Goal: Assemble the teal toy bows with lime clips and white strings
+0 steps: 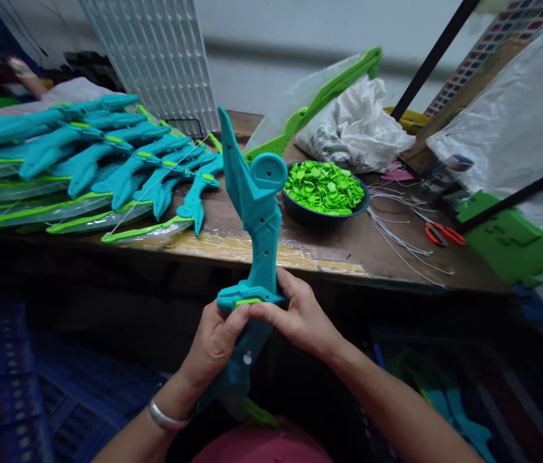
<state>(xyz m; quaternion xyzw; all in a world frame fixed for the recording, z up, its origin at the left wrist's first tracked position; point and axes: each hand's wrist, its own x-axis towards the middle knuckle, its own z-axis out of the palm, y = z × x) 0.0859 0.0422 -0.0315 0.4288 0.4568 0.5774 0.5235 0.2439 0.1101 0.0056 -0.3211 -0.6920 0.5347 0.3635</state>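
A teal plastic toy bow (265, 251) stands upright before me, gripped at its middle by both hands. Its upper limb, a green-edged translucent blade (310, 109), slants up to the right. My left hand (216, 341) is closed around the bow's left side, and my right hand (302, 315) is closed on its right side. Both thumbs press at a small green insert (248, 301) in the grip. The bow's lower end is partly hidden below my hands. Beyond it, a dark bowl (319, 218) holds many similar small green pieces (322, 186).
Several teal toy bows (126, 151) lie stacked on the left of the table (445, 257). White strings (396, 235) and orange-handled scissors (445, 234) lie at right, near a green plate (512, 238). A white sack (358, 125) sits behind the bowl. Blue crates (1, 373) stand lower left.
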